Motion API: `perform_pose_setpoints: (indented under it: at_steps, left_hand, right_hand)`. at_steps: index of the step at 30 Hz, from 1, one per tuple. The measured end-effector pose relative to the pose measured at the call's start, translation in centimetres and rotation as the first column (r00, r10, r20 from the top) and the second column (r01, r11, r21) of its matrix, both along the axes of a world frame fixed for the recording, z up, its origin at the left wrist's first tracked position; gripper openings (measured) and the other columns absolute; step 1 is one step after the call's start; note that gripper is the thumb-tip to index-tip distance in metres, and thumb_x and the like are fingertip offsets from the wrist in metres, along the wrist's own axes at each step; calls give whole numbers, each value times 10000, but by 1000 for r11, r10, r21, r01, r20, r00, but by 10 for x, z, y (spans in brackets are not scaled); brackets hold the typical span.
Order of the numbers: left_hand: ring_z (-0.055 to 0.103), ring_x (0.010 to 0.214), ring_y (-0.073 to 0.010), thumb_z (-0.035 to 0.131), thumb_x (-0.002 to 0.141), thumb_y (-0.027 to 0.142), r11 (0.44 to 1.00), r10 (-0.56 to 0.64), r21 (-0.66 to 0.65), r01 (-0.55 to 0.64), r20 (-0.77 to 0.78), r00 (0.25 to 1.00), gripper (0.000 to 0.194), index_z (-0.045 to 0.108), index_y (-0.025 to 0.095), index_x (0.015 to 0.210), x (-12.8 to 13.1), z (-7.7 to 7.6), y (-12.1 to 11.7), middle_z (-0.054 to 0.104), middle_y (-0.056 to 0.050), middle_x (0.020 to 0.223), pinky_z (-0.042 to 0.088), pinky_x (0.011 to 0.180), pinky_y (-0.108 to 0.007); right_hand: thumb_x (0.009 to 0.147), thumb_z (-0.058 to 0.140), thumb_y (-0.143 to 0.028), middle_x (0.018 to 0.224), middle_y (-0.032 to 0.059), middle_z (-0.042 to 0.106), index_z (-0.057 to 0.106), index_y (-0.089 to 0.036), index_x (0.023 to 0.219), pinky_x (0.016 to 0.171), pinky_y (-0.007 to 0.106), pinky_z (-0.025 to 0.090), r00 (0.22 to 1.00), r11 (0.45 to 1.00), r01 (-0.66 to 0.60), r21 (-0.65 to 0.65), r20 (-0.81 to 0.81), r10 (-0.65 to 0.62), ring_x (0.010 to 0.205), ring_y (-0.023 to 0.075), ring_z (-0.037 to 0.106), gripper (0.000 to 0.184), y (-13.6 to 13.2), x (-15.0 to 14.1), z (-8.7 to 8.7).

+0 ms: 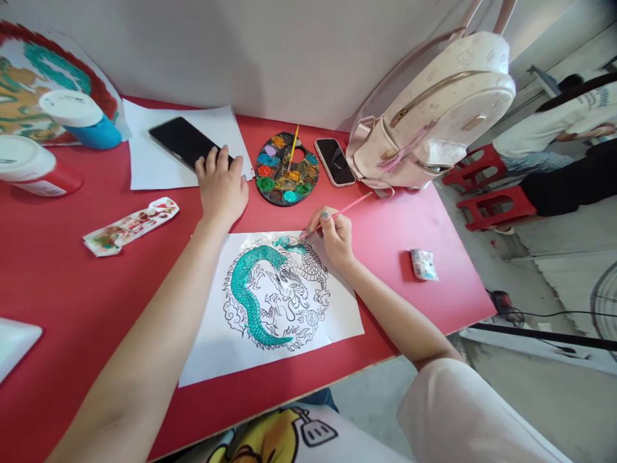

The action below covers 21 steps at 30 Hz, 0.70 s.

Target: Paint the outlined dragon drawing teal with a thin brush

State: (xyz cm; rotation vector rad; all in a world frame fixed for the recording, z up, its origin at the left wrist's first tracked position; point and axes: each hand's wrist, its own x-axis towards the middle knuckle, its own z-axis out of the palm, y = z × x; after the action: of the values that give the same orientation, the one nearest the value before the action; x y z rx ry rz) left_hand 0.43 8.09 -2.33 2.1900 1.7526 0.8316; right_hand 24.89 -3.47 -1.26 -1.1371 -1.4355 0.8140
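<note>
Right grip (336, 235) clamped on a pink brush (355, 204), tip at the top of the dragon drawing (250, 289), which lies just left of and nearer than that grip, part green. Left grip (222, 190): fingers slightly apart, resting on the black phone's (180, 140) near end. Palette (270, 191) sits beyond, between both grips; bag (434, 109) farther right. All on the red desk (450, 283).

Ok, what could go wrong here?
The right hand, holding a thin pink paintbrush, could smear the teal paint on the white paper dragon drawing if it's wet. The dark oval paint palette might stain the pale-rimmed smartphone beside it if bumped. The left hand, over the black smartphone, might nudge it.
</note>
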Motion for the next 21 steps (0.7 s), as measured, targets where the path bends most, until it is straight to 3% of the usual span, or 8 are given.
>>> perform_pose_setpoints:
  at_steps: [5, 10, 15, 21]
  left_hand:
    - [392, 1782, -463, 568, 1106, 456, 1000, -6, 7, 6, -12, 1000, 503, 695, 384, 1587, -3, -3, 2, 562, -86, 1859, 238, 1462, -792]
    - [384, 1786, -464, 572, 1092, 418, 1000, -2, 1, 2, 7, 1000, 507, 695, 374, 1581, -2, -3, 3, 554, -89, 1866, 223, 1463, -806]
    - [384, 1792, -443, 528, 1087, 342, 1000, 14, 3, -14, 10, 1000, 522, 693, 365, 1582, 1, -2, 0, 554, -87, 1867, 206, 1477, -797]
    - [418, 1773, -441, 501, 1110, 368, 999, 22, 24, -22, -2, 1000, 496, 705, 381, 1561, 1, -1, -1, 597, -87, 1829, 242, 1465, -794]
  right_hand:
    - [1072, 475, -964, 522, -17, 536, 480, -275, 608, 487, 298, 473, 997, 997, 76, 20, 14, -76, 455, 134, 550, 831, 0, 0, 0]
    - [1059, 505, -969, 610, 22, 662, 597, -264, 663, 533, 320, 542, 998, 1000, -14, 7, 55, 13, 505, 148, 592, 814, -1, 1, 2]
    - [1081, 454, -963, 535, -9, 551, 503, -275, 617, 482, 311, 467, 997, 997, 81, 10, 5, -81, 464, 142, 568, 832, -1, 0, 1]
    - [1071, 536, -938, 590, 13, 648, 604, -258, 663, 518, 306, 518, 1000, 1000, 5, -11, 21, -5, 502, 148, 619, 796, 0, 0, 0]
